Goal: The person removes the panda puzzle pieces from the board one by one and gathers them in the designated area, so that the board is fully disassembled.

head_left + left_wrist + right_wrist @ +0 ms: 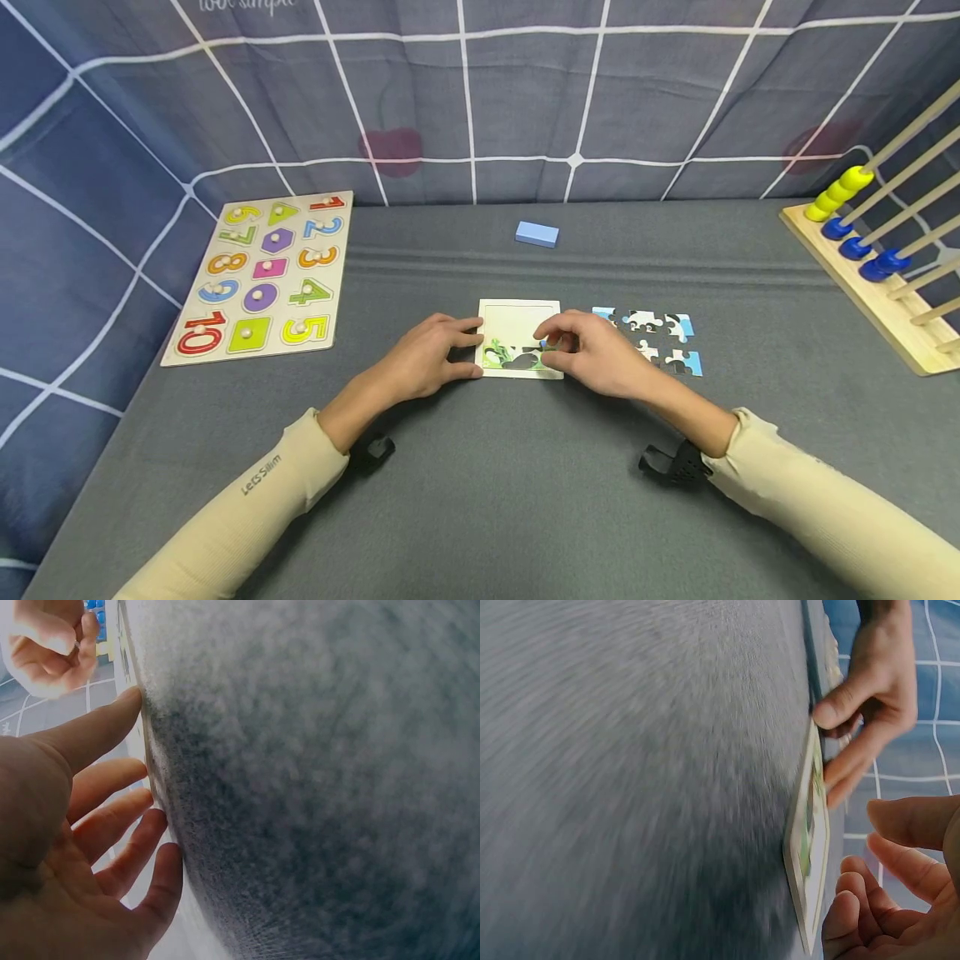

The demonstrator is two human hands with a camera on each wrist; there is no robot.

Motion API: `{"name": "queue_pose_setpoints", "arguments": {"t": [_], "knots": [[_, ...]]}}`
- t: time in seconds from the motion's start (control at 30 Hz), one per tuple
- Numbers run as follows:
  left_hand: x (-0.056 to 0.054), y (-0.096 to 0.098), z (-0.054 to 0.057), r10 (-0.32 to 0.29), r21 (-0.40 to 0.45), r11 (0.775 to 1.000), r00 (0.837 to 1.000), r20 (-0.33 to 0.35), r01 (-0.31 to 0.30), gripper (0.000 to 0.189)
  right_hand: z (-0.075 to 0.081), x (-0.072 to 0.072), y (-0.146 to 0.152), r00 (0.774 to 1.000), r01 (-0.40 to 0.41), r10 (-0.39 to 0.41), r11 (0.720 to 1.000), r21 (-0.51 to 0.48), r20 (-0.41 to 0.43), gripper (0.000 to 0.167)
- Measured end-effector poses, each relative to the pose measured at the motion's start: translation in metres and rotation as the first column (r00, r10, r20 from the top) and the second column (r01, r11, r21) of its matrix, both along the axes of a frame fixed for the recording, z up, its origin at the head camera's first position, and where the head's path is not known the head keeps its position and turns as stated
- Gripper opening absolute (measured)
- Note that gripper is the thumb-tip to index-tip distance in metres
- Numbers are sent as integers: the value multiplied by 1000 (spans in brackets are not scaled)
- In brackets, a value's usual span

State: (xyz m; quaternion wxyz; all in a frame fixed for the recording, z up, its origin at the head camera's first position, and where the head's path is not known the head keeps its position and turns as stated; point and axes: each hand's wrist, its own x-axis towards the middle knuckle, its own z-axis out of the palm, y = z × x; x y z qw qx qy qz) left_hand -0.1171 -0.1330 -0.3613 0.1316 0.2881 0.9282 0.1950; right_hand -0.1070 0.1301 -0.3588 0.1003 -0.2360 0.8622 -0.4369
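Observation:
A pale square puzzle tray (517,319) lies flat on the grey cloth. Green, black and white puzzle pieces (512,357) fill its lower part. My left hand (431,354) rests against the tray's left side, thumb near the lower corner, fingers loosely spread higher up. Over the tray's right part, my right hand (600,350) bends its fingers, thumb and index close together near a bit of blue. Whether a piece is between them cannot be made out; the right wrist view shows a gap there. Loose puzzle pieces (678,327) lie right of this hand, which may cover another.
A number and shape board (262,279) lies at the left. Behind the tray is a blue block (537,234). At the right stands a wooden bead stand (873,287) with yellow and blue beads. A tile-patterned cloth (525,100) hangs along the back.

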Motion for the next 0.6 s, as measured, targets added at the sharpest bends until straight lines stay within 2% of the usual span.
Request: {"name": "queue_pose_setpoints", "arguments": {"t": [0.3,0.6], "knots": [[0,1,1,5,2,1000,1000,6,-5,50,-6,-9,-33,999,-32,34,997,68,-29,24],[0,0,-1,-1,17,1000,1000,3,1,50,-10,-16,-41,998,-62,65,990,125,-17,31]]}}
